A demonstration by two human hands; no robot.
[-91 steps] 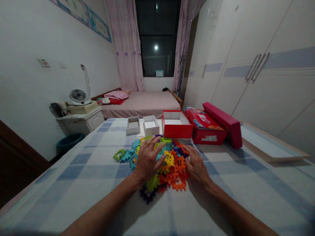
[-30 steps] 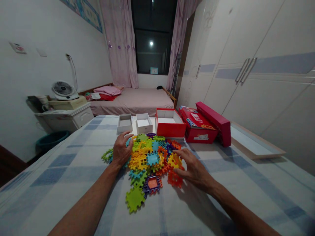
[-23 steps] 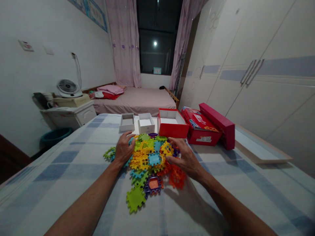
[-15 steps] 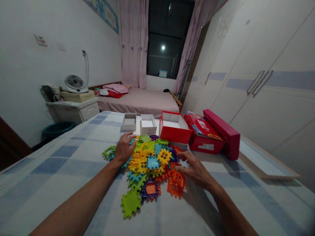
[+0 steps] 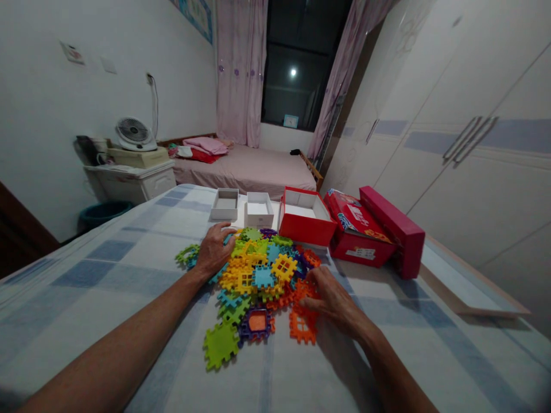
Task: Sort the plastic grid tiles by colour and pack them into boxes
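Observation:
A heap of coloured interlocking plastic tiles [image 5: 258, 269] lies on the checked tablecloth [image 5: 107, 275]. My left hand [image 5: 214, 249] rests on the heap's left side, fingers curled loosely over the tiles there. At the heap's right edge my right hand [image 5: 331, 298] lies low, its fingertips on orange tiles [image 5: 303, 324]; whether it grips one is unclear. A green tile [image 5: 221, 344] and a purple one with an orange centre [image 5: 257, 322] lie loose at the near edge.
Behind the heap stand two small white boxes [image 5: 226, 203] [image 5: 259, 209], an open red box [image 5: 305, 218], and a red printed box [image 5: 359, 226] with a dark-red lid [image 5: 394, 226] leaning on it. A board's edge [image 5: 469, 275] lies at right. Beyond are a bed and a fan.
My right hand has drawn back from the heap's top to its near right edge. My left hand has stayed on the left side. The view has shifted a little.

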